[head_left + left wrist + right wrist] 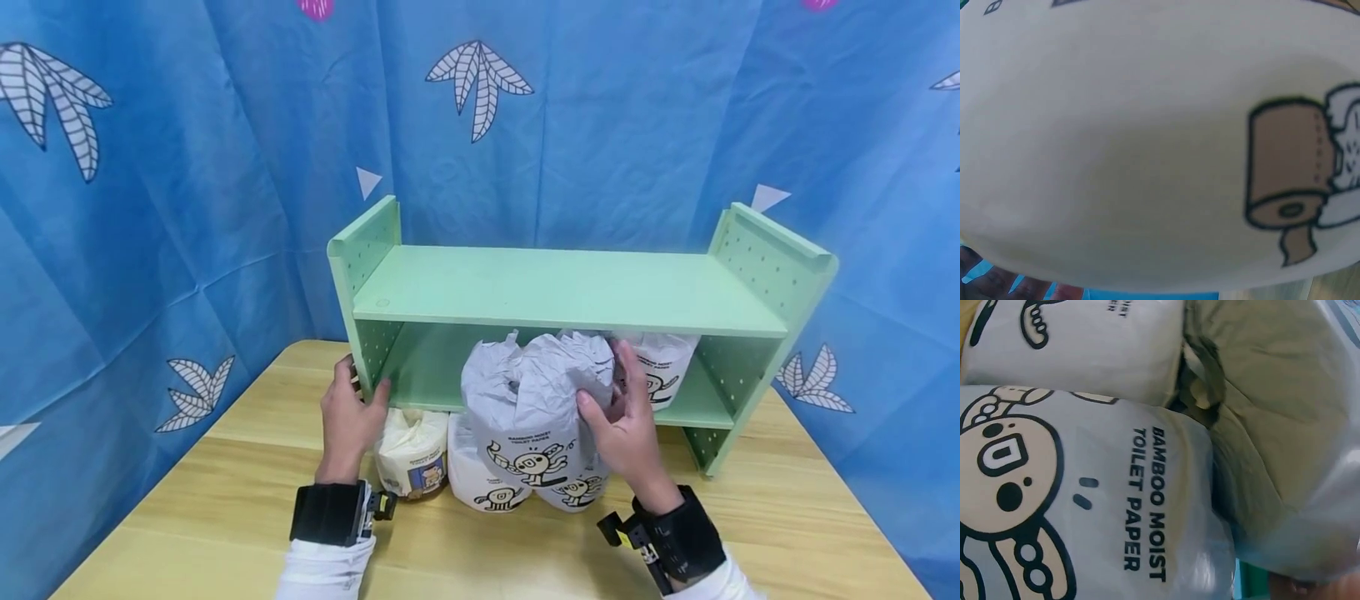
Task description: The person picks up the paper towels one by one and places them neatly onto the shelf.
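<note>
My left hand [352, 425] grips the lower front of the left side panel of a green shelf [570, 287], thumb on its inner side. Its fingertips show at the lower left corner of the left wrist view. Beside that hand a cream-wrapped toilet roll [412, 462] fills the left wrist view. My right hand [630, 433] holds a white-wrapped toilet roll [536, 417] with a crumpled top, thumb on its near side. It is in front of the lower compartment and partly covers two more wrapped rolls [487, 483] [576, 493] on the table.
Another wrapped roll [663, 367] sits at the right of the shelf's lower compartment, partly behind my right hand. The shelf stands at the back of a wooden table [480, 554]. Blue patterned cloth [600, 125] hangs behind and along both sides.
</note>
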Tool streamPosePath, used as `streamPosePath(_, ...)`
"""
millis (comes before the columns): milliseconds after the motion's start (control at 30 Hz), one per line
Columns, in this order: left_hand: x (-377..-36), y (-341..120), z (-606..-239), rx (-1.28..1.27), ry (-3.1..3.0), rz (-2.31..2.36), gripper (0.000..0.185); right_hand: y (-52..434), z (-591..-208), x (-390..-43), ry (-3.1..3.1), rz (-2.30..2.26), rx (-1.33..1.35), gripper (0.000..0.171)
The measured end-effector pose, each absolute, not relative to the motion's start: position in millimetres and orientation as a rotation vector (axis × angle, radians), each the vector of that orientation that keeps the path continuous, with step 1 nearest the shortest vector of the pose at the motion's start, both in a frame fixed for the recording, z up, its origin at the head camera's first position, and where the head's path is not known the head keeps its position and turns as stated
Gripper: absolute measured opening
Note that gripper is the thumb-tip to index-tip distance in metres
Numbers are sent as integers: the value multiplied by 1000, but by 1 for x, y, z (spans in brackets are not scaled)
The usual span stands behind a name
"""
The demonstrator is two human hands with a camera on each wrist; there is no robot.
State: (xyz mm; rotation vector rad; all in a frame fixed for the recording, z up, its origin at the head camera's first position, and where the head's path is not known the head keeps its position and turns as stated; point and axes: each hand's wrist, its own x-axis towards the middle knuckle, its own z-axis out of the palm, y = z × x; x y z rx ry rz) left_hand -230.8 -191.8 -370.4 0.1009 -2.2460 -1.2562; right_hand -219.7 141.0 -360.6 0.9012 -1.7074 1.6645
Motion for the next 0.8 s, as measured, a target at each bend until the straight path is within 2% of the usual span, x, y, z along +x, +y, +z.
streamPosePath(67, -231, -192, -371, 100, -2243, -1256, 56, 137, -363, -219, -1668, 1533, 940, 73)
streamPosePath(267, -232, -193, -373, 103, -2235, -1253, 57, 129, -367, -217, -1695, 1268, 900, 29)
streamPosePath(300, -232, -193, -374, 104, -2235, -1252, 57, 128, -367, -216, -1702, 1223, 899, 33)
streamPosePath(433, -232, -193, -375, 103, -2235, -1252, 57, 123, -366, -208, -1788, 1004, 838, 90)
streamPosePath(533, -232, -194, -375, 105, -2235, -1252, 58, 116, -365, -201, -1852, 866, 747, 111)
streamPosePath(633, -233, -194, -375, 108, -2238, -1252, 58, 107, -364, -194, -1848, 834, 716, 111)
streamPosePath(800, -233, -193, -375, 108, -2241, -1263, 58, 94, -367, -189, -1714, 822, 761, 78)
